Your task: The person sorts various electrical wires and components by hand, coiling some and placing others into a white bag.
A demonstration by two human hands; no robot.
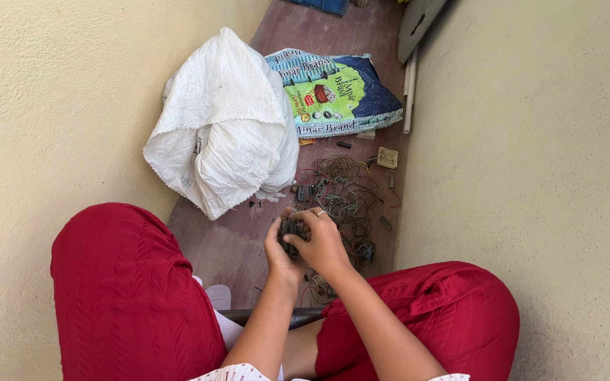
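My left hand (pixel 279 252) and my right hand (pixel 325 241) meet above the floor between my knees. Both hold one small dark grey part (pixel 291 228), which shows between the fingers; its shape is mostly hidden. A ring sits on a finger of my right hand. Just beyond the hands lies a tangle of thin wires (pixel 340 187) with small dark parts among them, spread over the reddish floor (pixel 227 243).
A full white woven sack (pixel 224 123) stands at the left by the wall. A printed green and blue bag (pixel 337 92) lies flat behind it. A small beige switch plate (pixel 387 157) and a white pipe (pixel 409 95) are near the right wall. My red-clad knees flank the hands.
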